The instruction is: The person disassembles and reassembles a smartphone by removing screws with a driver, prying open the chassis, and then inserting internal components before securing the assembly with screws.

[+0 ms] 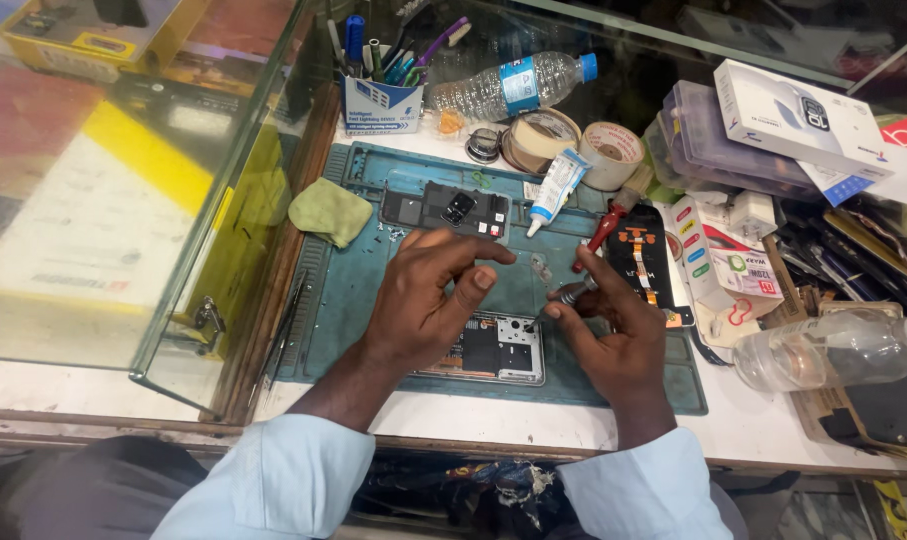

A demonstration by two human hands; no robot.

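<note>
An opened phone [501, 351] with its back off lies on a teal work mat [353, 300], partly under my left hand [423, 300]. That hand hovers over it with thumb and forefinger curled close, and I cannot tell if they pinch a tiny part. My right hand [613, 340] grips a small metal tool [573, 293] with its tip pointing left toward the left hand. A black back cover [443, 208] lies at the mat's far side. A dark phone panel with an orange flex cable [641, 262] rests right of my right hand.
A green cloth [330, 209] sits on the mat's left. A red-handled tool [603, 228], a white glue tube [556, 186], tape rolls [611, 150], a water bottle [508, 88], a pen holder [378, 100], boxes [801, 118] and a clear bottle [823, 350] crowd the back and right. A glass case [173, 200] stands left.
</note>
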